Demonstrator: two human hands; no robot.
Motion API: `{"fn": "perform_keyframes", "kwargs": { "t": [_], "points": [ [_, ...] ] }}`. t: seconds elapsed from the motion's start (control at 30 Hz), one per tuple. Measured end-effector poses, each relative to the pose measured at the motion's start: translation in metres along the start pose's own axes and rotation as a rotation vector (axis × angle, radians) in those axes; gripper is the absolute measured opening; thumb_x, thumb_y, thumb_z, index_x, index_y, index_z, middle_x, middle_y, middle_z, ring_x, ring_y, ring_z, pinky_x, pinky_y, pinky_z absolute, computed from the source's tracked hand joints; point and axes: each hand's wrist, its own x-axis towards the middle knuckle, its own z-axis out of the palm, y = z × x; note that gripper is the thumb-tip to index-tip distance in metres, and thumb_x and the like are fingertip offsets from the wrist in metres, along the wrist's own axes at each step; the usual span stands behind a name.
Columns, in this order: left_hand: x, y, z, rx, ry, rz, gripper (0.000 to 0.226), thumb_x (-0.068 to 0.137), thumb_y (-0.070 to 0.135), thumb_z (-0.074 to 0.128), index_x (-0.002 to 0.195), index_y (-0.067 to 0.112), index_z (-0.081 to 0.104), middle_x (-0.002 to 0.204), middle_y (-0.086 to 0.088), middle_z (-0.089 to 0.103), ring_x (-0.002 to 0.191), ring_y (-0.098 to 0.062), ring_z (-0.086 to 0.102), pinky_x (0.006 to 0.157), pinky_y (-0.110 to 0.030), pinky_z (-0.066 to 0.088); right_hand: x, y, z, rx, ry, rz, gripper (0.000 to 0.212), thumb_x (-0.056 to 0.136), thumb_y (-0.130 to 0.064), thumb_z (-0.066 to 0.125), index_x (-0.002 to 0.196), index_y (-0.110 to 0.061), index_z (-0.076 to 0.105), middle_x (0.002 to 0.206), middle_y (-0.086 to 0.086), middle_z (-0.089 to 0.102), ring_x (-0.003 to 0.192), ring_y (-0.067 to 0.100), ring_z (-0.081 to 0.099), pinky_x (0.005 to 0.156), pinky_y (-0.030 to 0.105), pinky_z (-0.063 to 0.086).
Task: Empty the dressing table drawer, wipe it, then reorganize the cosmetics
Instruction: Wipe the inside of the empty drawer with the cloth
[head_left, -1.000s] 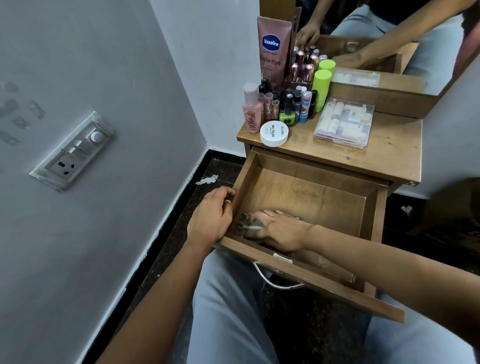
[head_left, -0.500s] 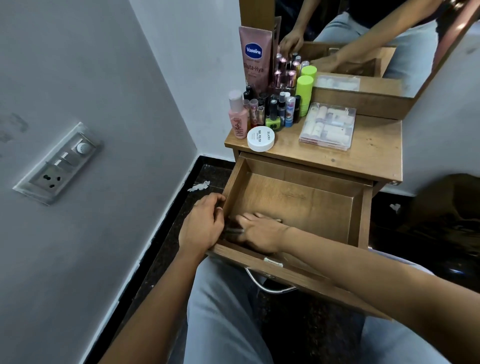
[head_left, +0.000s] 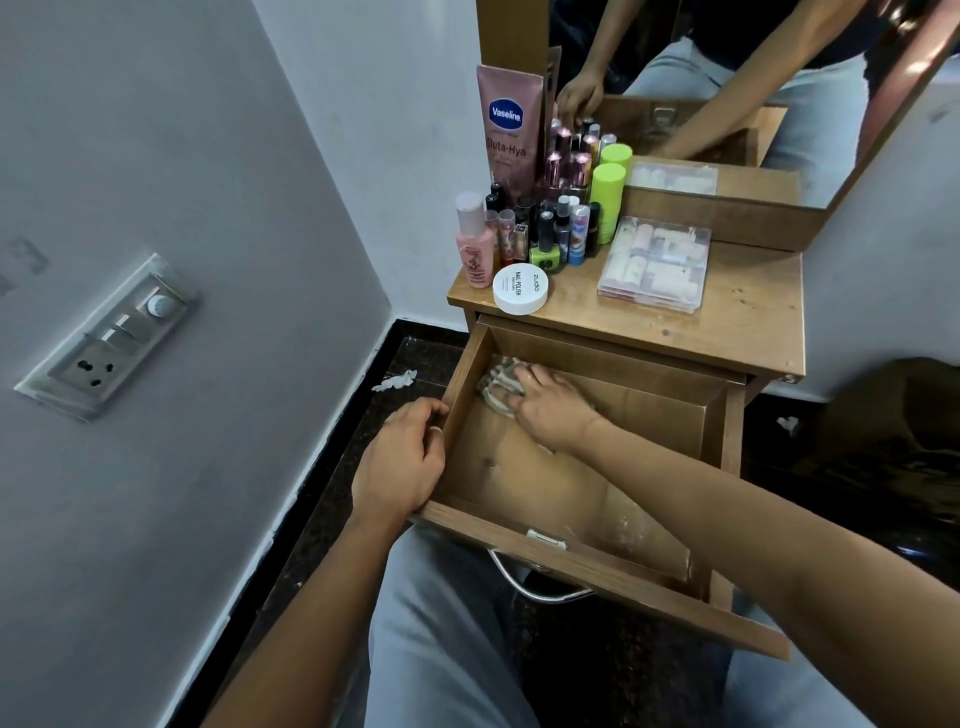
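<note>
Wiping reaches the far-left corner of the drawer (head_left: 571, 564)

The right hand (head_left: 550, 410), fingers bent over a crumpled cloth (head_left: 496, 387), has swept from the near-left corner to the far-left one. The left hand (head_left: 400, 462) grips the left wall, fingers hooked over its rim. With the drawer emptied (cosmetics (head_left: 545, 228) wait on the tabletop (head_left: 737, 322)), wiping looks well along.
</note>
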Motion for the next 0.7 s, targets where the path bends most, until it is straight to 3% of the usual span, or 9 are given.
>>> {"fn": "perform_keyframes", "kwargs": {
  "t": [0.17,0.4,0.53,0.7],
  "points": [
    [0.001,0.001,-0.001,0.001,-0.001,0.001,0.029,0.094,0.018,0.048,0.12,0.027,0.058,0.113,0.007,0.063,0.079,-0.012,0.056,0.066,-0.03,0.044,0.006,-0.006,-0.001,0.007,0.023,0.119,0.05,0.101,-0.018,0.028,0.15,-0.025,0.024,0.152,0.015,0.02,0.135,0.032,0.025,0.108,0.042,0.028],
    [-0.002,0.002,-0.002,-0.007,0.004,-0.016,0.028,0.095,0.018,0.049,0.12,0.026,0.058,0.103,0.002,0.065,0.073,-0.013,0.054,0.063,-0.029,0.043,-0.024,-0.005,-0.001,0.036,-0.065,0.297,0.061,0.096,-0.016,0.043,0.151,-0.013,0.017,0.154,0.015,0.013,0.14,0.034,0.017,0.109,0.043,0.03],
    [-0.001,0.003,-0.003,0.003,0.003,-0.022,0.029,0.095,0.019,0.049,0.122,0.026,0.058,0.109,0.003,0.065,0.079,-0.014,0.059,0.066,-0.032,0.048,-0.052,0.009,0.002,0.022,-0.103,0.432,0.055,0.097,-0.014,0.034,0.149,-0.008,0.017,0.152,0.019,0.018,0.138,0.038,0.022,0.104,0.045,0.037],
    [-0.001,0.006,-0.004,0.004,0.005,-0.039,0.029,0.095,0.02,0.048,0.121,0.027,0.058,0.11,0.003,0.066,0.086,-0.018,0.062,0.073,-0.038,0.053,-0.08,0.022,0.004,0.032,-0.193,0.646,0.056,0.097,-0.014,0.038,0.148,0.001,0.019,0.152,0.024,0.017,0.135,0.043,0.025,0.099,0.045,0.043]
  ]
}}
